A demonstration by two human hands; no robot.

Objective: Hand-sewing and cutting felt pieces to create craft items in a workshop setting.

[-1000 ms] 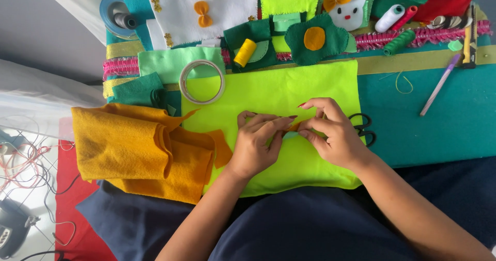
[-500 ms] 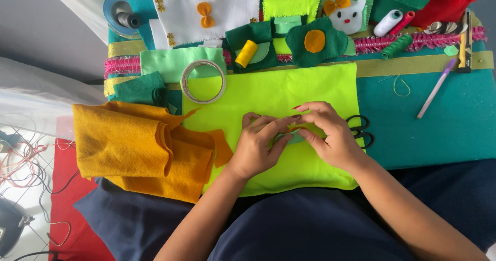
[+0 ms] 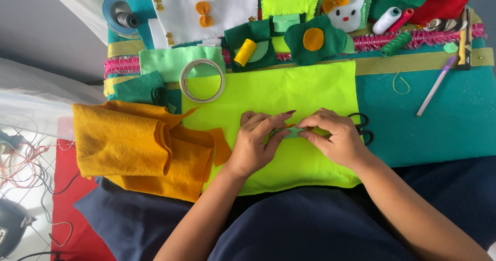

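Observation:
My left hand (image 3: 256, 142) and my right hand (image 3: 333, 137) meet over a bright lime felt sheet (image 3: 274, 93) lying on the teal work surface (image 3: 449, 121). Between their fingertips they pinch a small pale green felt piece (image 3: 292, 132), mostly hidden by the fingers. Black scissors (image 3: 363, 128) lie just right of my right hand, partly under it. A heap of mustard-yellow felt (image 3: 134, 147) sits to the left of my left hand, touching the lime sheet.
A tape ring (image 3: 202, 80) lies at the lime sheet's upper left corner. Farther back are a yellow thread spool (image 3: 245, 52), dark green felt flower (image 3: 313, 41), white cat patch (image 3: 346, 14), green spool (image 3: 397, 43), pink trim (image 3: 418, 37). A lilac pen (image 3: 436, 85) lies right.
Both hands stay together over the lime sheet; the fingers have shifted slightly around the small green piece. The view has drifted a little.

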